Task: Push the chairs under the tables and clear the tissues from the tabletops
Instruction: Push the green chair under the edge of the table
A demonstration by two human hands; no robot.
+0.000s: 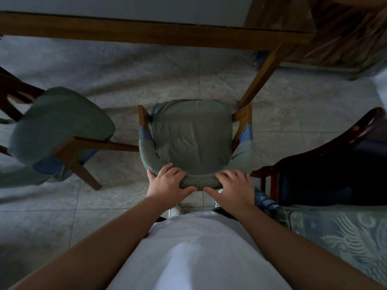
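Note:
A wooden armchair with a green seat cover (192,135) stands right in front of me, facing a wooden table (146,30) whose edge runs across the top of the view. My left hand (167,182) and my right hand (234,186) both grip the chair's curved green backrest (200,182), fingers over the top and thumbs behind. The chair's front sits near the table's right leg (259,76), with open floor between seat and table edge. No tissues show on the strip of tabletop that I see.
A second green-covered chair (60,126) stands tilted at the left, clear of the table. A dark red wooden chair (326,164) with a dark seat is close on the right. A patterned blue-green cloth (339,237) lies at lower right. Grey tiled floor (146,84) surrounds everything.

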